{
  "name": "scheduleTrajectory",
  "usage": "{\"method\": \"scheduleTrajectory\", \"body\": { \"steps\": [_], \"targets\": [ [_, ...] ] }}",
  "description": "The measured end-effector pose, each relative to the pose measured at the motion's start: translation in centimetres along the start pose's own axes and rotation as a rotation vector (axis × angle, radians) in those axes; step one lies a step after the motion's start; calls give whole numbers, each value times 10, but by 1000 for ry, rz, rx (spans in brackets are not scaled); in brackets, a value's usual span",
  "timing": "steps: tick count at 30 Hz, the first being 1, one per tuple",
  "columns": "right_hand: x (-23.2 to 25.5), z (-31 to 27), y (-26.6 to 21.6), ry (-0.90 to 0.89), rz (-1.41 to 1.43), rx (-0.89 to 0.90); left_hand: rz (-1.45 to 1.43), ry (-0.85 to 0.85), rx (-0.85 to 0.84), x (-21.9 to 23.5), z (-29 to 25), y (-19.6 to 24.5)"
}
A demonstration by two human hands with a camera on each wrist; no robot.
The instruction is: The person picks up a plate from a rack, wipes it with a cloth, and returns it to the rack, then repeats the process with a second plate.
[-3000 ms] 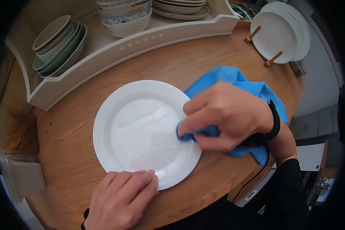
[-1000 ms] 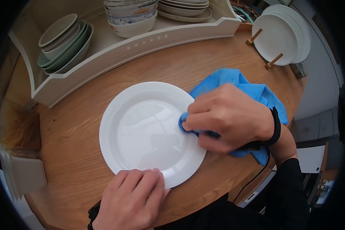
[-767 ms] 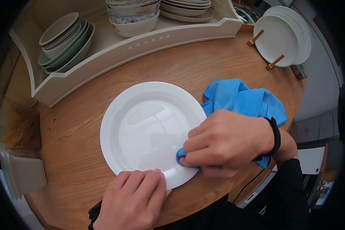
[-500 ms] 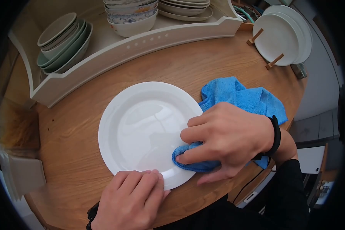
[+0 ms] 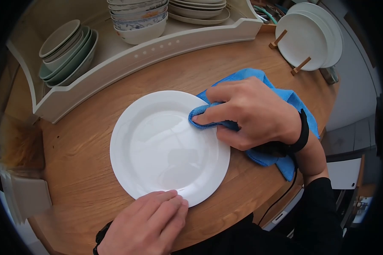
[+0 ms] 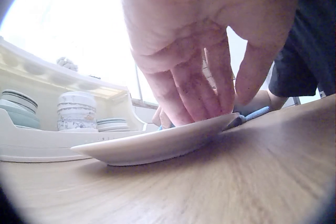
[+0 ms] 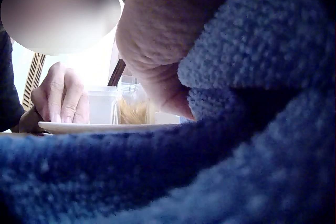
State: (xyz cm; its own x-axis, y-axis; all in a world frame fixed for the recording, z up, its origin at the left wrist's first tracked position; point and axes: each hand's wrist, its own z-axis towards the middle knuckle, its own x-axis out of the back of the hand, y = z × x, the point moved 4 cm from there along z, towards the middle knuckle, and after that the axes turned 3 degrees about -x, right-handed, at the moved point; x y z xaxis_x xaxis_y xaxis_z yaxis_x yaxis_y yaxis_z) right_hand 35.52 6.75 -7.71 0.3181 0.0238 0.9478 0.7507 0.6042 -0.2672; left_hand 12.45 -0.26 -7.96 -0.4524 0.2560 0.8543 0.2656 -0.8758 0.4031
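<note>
A round white plate (image 5: 157,148) lies on the wooden tabletop, also seen edge-on in the left wrist view. My left hand (image 5: 147,223) rests its fingers on the plate's near rim; in the left wrist view the fingers (image 6: 197,92) come down on its upper face, with the thumb beside the edge. My right hand (image 5: 255,114) grips a folded part of a blue cloth (image 5: 259,78) and presses it on the plate's right rim. The rest of the cloth spreads over the table behind and under that hand. In the right wrist view the cloth fills the foreground.
A cream shelf unit (image 5: 89,87) along the back holds stacked green and white bowls (image 5: 70,55), patterned bowls (image 5: 141,29) and stacked plates (image 5: 200,12). White plates (image 5: 304,40) stand in a wooden rack at back right. A pale container (image 5: 27,195) is at the left edge.
My right hand has moved with the cloth from the plate's lower right rim to its upper right, wiping along it. The left hand has shifted slightly right along the near rim.
</note>
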Motion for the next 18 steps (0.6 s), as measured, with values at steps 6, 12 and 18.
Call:
{"method": "scheduleTrajectory", "body": {
  "steps": [6, 12, 18],
  "targets": [
    [-2, 0, 1, -44, 114, 18, 89, 29, 96, 2, 1, -3],
    [-6, -3, -18, -238, 383, 196, 111, 32, 123, 1, 0, -4],
    [-21, -10, -45, -289, 371, 314, 122, 28, 113, 0, 0, -3]
  ]
}}
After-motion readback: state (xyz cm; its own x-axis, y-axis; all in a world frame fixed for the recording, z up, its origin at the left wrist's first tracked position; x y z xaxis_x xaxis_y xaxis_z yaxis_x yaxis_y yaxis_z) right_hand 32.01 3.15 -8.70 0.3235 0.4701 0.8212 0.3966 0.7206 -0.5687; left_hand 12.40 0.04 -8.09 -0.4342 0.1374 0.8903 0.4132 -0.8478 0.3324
